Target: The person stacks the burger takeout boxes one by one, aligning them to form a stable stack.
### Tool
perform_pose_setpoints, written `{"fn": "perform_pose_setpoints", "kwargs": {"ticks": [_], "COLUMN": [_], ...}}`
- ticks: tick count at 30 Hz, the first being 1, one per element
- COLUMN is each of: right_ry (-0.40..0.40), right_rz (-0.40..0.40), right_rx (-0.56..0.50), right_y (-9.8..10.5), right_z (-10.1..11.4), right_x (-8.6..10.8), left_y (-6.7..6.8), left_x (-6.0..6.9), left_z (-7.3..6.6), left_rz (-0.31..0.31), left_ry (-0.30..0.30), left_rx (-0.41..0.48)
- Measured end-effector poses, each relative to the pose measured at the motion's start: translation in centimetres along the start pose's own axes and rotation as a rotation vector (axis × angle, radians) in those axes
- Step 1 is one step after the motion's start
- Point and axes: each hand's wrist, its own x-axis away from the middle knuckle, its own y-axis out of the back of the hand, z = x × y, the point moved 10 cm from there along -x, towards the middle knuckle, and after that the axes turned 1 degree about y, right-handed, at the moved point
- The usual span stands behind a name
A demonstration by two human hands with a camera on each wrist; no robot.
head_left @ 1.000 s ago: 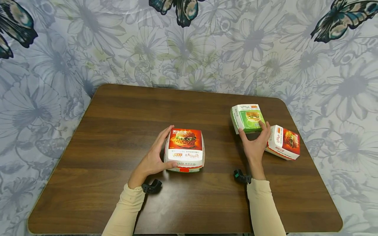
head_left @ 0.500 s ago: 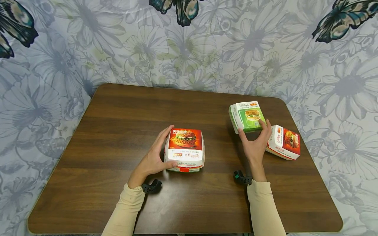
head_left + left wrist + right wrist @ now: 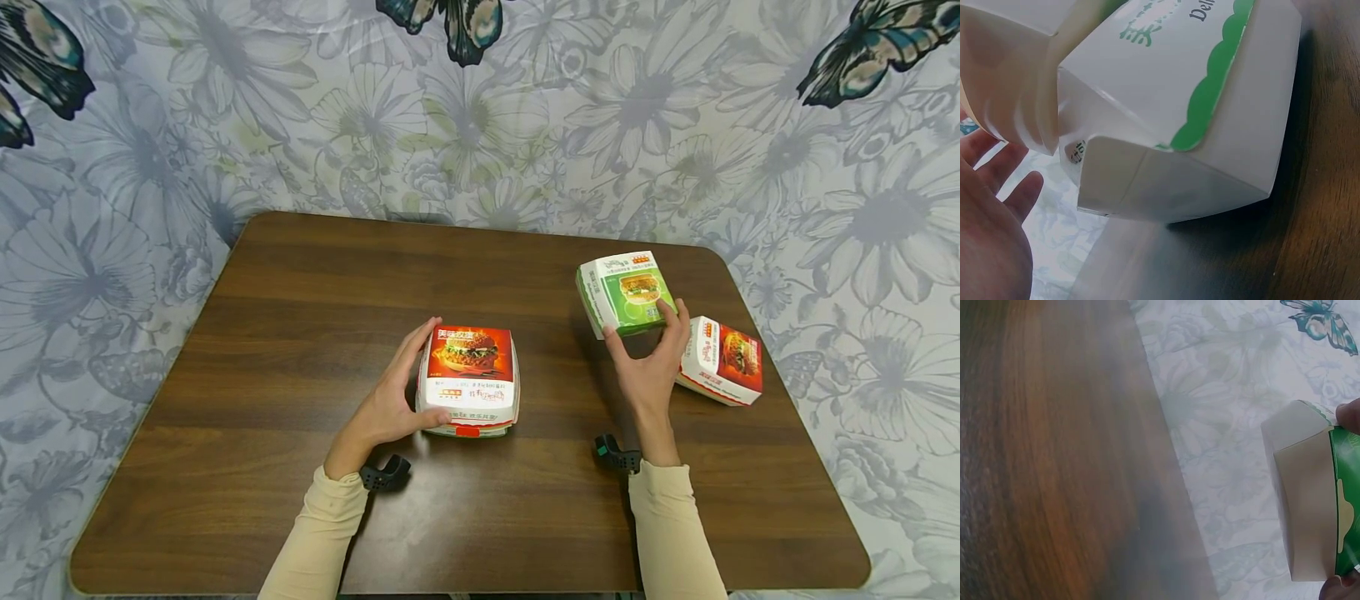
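Note:
My left hand grips the left side of a red-and-white burger box, its thumb across the near corner. This box sits on another box, of which only a thin greenish edge shows in the head view. In the left wrist view, the lower white box with a green scalloped flap stands on the table, and the upper box lies against the fingers. My right hand pinches a green-and-white burger box between thumb and fingers, tilted and held above the table.
Just right of my right hand, another red-and-white burger box lies turned at an angle on the brown wooden table. The table's far edge and right edge are close to these boxes. Floral cloth with butterflies lies beyond.
The green burger box has risen slightly, moving up and a little left in the head view, and tilts more in my right hand. My left hand and its box stay put.

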Motion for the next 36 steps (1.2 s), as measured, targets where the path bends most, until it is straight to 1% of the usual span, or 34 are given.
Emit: {"fn": "perform_pose_setpoints", "kwargs": {"ticks": [7,12,14,21,23,27,36], "right_ry": [-0.002,-0.009,-0.006,0.007,0.014,0.024,0.04], "right_rz": [0.018,0.025,0.028,0.058,0.073,0.092,0.105], "right_rx": [-0.037,-0.041,-0.051,-0.128,-0.132,-0.145,-0.174], "right_y": [-0.1,-0.2,-0.1,0.1,0.1,0.0,-0.1], "right_z": [0.3,0.7,1.3,5.7,6.1,6.5,6.8], "right_x": [0.2,0.3,0.3,0.7,0.7,0.8,0.8], "left_y": [0.0,0.0,0.0,-0.1,-0.1,-0.1,-0.1], "left_x": [0.0,0.0,0.0,0.0,0.0,0.0,0.0], "left_z": [-0.1,0.0,0.0,-0.1,-0.1,-0.1,-0.1], "left_rz": [0.0,-0.001,-0.001,0.001,0.0,0.001,0.002], "left_ry": [0.0,0.003,0.005,-0.002,-0.003,-0.004,0.016], "left_rx": [0.01,0.005,0.0,-0.004,-0.003,0.002,0.012]}}
